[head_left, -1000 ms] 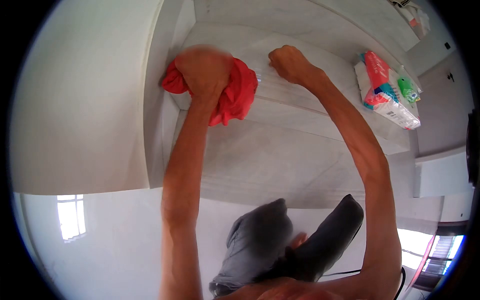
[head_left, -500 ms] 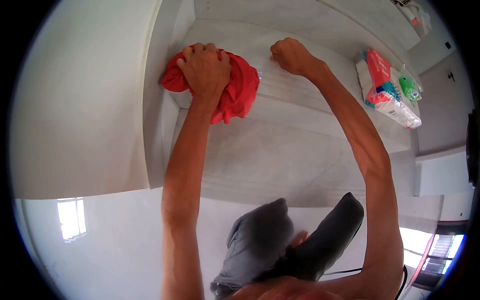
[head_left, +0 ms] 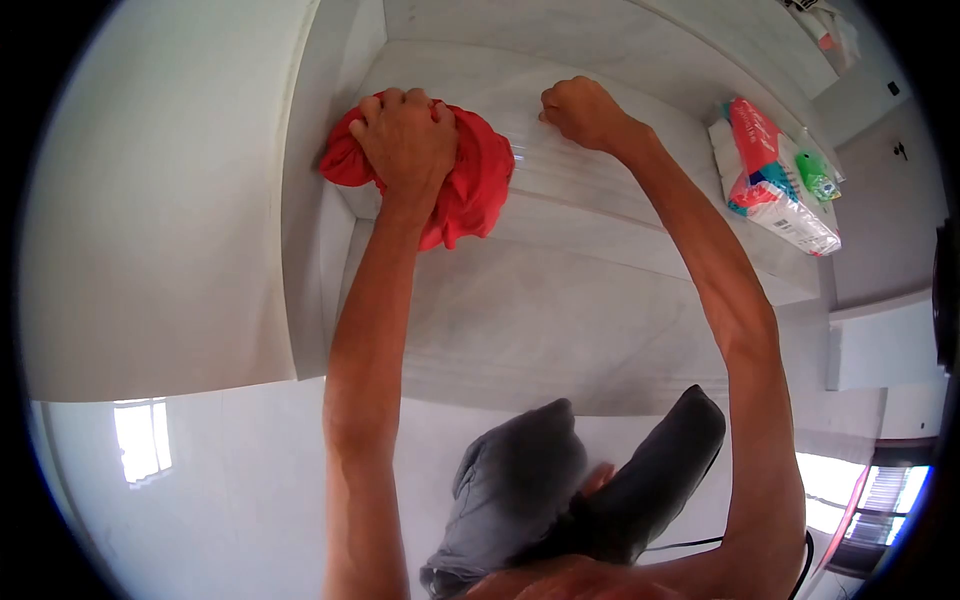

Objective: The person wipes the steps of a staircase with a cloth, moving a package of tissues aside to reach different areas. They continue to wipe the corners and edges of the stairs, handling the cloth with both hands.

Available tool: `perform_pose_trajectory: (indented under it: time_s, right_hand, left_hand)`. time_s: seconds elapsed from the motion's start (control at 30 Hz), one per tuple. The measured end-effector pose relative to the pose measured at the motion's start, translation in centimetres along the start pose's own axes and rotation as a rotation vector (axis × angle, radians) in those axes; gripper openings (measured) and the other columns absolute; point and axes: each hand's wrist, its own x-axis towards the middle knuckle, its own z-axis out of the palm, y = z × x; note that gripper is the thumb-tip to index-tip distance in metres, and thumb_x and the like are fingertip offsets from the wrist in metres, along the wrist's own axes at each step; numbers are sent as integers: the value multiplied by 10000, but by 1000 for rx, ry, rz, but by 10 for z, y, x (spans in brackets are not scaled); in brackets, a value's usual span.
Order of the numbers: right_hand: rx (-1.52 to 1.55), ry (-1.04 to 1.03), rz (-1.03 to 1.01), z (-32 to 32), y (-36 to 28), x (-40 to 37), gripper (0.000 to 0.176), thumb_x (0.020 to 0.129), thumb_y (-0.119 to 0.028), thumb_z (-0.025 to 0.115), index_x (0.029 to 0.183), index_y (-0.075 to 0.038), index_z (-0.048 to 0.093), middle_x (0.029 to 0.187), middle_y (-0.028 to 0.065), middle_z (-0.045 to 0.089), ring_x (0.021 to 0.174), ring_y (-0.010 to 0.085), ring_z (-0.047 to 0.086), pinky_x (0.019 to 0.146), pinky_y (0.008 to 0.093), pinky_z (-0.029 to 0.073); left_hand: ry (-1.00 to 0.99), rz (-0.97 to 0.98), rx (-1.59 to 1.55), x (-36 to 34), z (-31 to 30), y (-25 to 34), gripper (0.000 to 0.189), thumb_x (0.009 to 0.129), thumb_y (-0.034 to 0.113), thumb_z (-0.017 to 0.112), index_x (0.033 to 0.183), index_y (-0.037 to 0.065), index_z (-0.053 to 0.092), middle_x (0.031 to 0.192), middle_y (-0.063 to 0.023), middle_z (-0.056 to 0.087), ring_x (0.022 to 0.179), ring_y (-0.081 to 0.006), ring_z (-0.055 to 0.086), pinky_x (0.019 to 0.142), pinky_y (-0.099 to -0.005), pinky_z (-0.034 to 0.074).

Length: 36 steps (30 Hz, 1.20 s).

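A bunched red cloth [head_left: 483,180] lies at the left end of the pale grey shelf [head_left: 600,205], close to the upright side panel. My left hand [head_left: 408,145] presses down on it from above, fingers curled into the folds. Farther right, my right hand [head_left: 585,110] is closed in a fist low over the shelf surface, thumb side toward the cloth. What it holds, if anything, I cannot tell. Between the cloth and the fist, faint shiny streaks show near the cloth's right edge.
At the shelf's right end sits a plastic-wrapped white and red pack [head_left: 765,175] with a small green packet [head_left: 818,175] on it. A white panel [head_left: 170,200] stands on the left. Below the shelf edge are my knees in grey trousers [head_left: 520,470].
Both hands and the red cloth stay almost where they were. The whole view has shifted very slightly.
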Motion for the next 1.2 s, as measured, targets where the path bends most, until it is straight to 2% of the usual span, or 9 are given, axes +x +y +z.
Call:
perform_pose_trajectory:
  time_s: [0.13, 0.23, 0.33, 0.43, 0.53, 0.73, 0.83, 0.97, 1.2]
  right_hand:
    - [-34, -34, -48, -4, -8, -3, 181, 891, -152, 729, 819, 14, 713, 826, 228, 705, 863, 429, 690, 781, 511, 562]
    - [-23, 5, -26, -3, 0, -1, 178, 891, -135, 720, 803, 19, 709, 816, 234, 699, 853, 424, 693, 770, 509, 562]
    - [-13, -35, -32, -5, -5, -1, 168, 888, -118, 715, 791, 19, 704, 801, 238, 693, 838, 424, 692, 765, 512, 559]
    - [-26, -24, -51, -2, -2, -2, 170, 884, -115, 717, 781, 20, 699, 792, 239, 690, 831, 431, 690, 761, 520, 554]
    - [-33, 4, -41, 0, 0, 1, 169, 880, -116, 721, 779, 19, 701, 794, 241, 692, 830, 438, 688, 755, 521, 552]
    - [-13, -17, -22, -3, -3, 2, 160, 874, -134, 740, 814, 13, 720, 832, 252, 701, 859, 445, 689, 770, 522, 554]
    - [-11, -19, -41, -2, -4, 4, 165, 872, -146, 753, 827, 11, 727, 858, 247, 710, 886, 444, 692, 782, 526, 554]
    - [-24, 27, -16, 2, 0, 0, 162, 875, -149, 757, 836, 6, 730, 869, 233, 717, 905, 436, 694, 797, 522, 554]
    - [-34, 0, -4, 4, -10, -7, 172, 895, -148, 727, 823, 8, 709, 831, 224, 698, 863, 426, 673, 783, 511, 540]
  left_hand:
    - [406, 157, 0, 6, -3, 1, 168, 777, 170, 706, 652, 68, 660, 676, -84, 652, 625, -316, 602, 564, -441, 426]
    - [-421, -165, -72, 16, -10, 5, 151, 852, 238, 729, 844, 88, 745, 914, -61, 686, 963, -310, 577, 804, -473, 410]
    - [-513, 3, 144, 20, -6, 0, 230, 890, 303, 709, 949, 88, 763, 1026, -75, 723, 1073, -345, 593, 844, -531, 427]
    - [-3, -25, -2, 1, -3, 2, 219, 876, 287, 713, 930, 81, 763, 996, -79, 725, 1040, -343, 609, 818, -521, 442]
    - [16, -17, -16, 1, -3, 1, 226, 870, 290, 715, 931, 77, 764, 996, -81, 726, 1039, -349, 608, 824, -525, 445]
    - [-68, 169, 159, 5, 9, -4, 181, 758, 141, 727, 624, 91, 617, 654, -44, 592, 656, -267, 570, 585, -409, 396]
    - [125, 221, 117, 9, 6, -8, 261, 676, 78, 722, 528, 98, 507, 529, -40, 483, 493, -255, 488, 469, -378, 318]
    - [-200, -12, 101, 2, -14, 10, 227, 898, 294, 685, 944, 88, 770, 1034, -98, 723, 1094, -347, 610, 845, -520, 439]
    - [-351, -63, 12, 7, -14, 6, 211, 887, 282, 697, 929, 90, 771, 985, -80, 726, 1008, -332, 613, 819, -511, 442]
